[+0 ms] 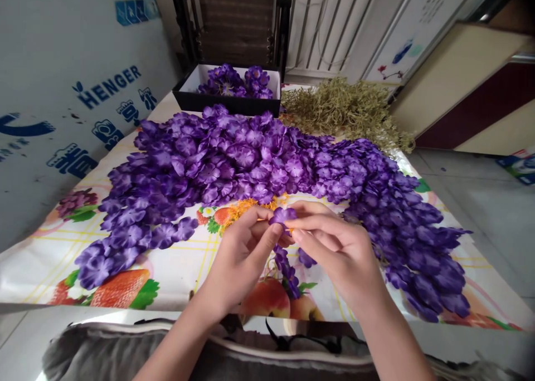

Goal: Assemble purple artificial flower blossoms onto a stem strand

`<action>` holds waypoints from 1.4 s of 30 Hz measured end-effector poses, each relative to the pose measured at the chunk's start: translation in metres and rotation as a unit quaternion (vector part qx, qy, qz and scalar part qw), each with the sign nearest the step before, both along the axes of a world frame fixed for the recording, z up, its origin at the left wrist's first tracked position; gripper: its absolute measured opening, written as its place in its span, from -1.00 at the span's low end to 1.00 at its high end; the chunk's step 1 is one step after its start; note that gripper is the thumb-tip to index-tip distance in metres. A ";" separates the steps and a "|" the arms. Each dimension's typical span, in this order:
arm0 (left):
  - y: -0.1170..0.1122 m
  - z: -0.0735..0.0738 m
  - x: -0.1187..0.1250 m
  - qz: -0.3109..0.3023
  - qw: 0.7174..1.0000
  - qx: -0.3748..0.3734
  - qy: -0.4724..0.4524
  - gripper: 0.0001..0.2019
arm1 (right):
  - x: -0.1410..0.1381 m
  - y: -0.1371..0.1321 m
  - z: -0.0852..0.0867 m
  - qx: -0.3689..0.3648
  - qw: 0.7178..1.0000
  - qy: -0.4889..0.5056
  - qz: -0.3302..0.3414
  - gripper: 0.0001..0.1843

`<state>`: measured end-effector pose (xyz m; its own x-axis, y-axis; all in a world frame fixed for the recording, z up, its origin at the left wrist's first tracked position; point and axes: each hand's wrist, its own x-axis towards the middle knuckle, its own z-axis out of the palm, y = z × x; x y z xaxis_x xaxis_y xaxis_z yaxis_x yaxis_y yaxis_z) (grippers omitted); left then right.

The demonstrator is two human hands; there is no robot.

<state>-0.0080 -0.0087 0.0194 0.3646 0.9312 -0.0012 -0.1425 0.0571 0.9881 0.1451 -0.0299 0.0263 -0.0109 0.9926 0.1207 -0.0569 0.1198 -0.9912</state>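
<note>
My left hand point(240, 255) and my right hand point(336, 253) meet above the table, their fingertips pinching a purple fabric flower point(283, 215) between them. A short strand of similar flowers point(285, 269) hangs below it, and another flower point(306, 258) lies close by. Beyond my hands, long garlands of purple artificial blossoms point(234, 158) are heaped in a wide arc around both sides. The flower's centre and its fastening are hidden by my fingers.
A fruit-print tablecloth point(125, 269) covers the table. Behind the blossoms stand a black box point(228, 103) holding more purple flowers and a pile of dried green-gold sprigs point(346, 111). A chair point(234, 19) stands beyond, and a blue-lettered white board point(75, 108) rises at the left.
</note>
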 end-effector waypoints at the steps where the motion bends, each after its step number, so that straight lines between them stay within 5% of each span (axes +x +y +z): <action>1: -0.001 0.000 0.000 -0.007 1.000 0.003 0.001 -0.96 | -0.002 0.000 -0.001 -0.003 1.000 0.004 -0.013 -0.80; 10: -0.004 0.004 -0.009 -0.013 0.999 0.006 0.040 -0.93 | -0.008 0.003 -0.005 0.016 0.999 -0.028 -0.009 -0.89; 16: -0.003 0.000 -0.013 -0.024 0.992 0.067 0.101 -0.96 | -0.015 0.003 -0.010 0.103 0.979 -0.175 -0.015 -0.85; 20: -0.005 0.003 -0.014 -0.054 0.970 0.163 0.173 -0.91 | -0.012 0.002 -0.006 0.004 0.989 -0.148 0.016 -0.74; 23: 0.004 0.002 -0.022 0.007 0.932 0.232 0.277 -0.76 | -0.007 0.004 -0.002 -0.058 0.983 -0.168 0.047 -0.87; 26: 0.027 -0.009 -0.041 0.196 0.853 0.232 0.425 -0.72 | -0.001 0.007 -0.002 -0.068 0.979 -0.192 0.007 -0.91; 29: 0.054 -0.027 -0.062 0.296 0.795 0.219 0.483 -0.76 | 0.002 0.011 -0.005 -0.098 0.979 -0.175 -0.029 -0.93; 35: 0.071 -0.043 -0.069 0.258 0.731 0.229 0.589 -0.69 | -0.002 0.017 -0.009 -0.122 0.988 -0.092 -0.020 -0.90; 42: 0.075 -0.040 -0.068 0.315 0.699 0.228 0.601 -0.67 | -0.005 0.020 -0.005 -0.142 0.987 -0.067 -0.032 -0.84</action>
<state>-0.0761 0.0665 -0.0205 -0.1268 0.9100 0.3947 0.9504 -0.0025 0.3111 0.1397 -0.0100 0.0213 0.0560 0.9853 -0.1612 0.0758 -0.1651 -0.9834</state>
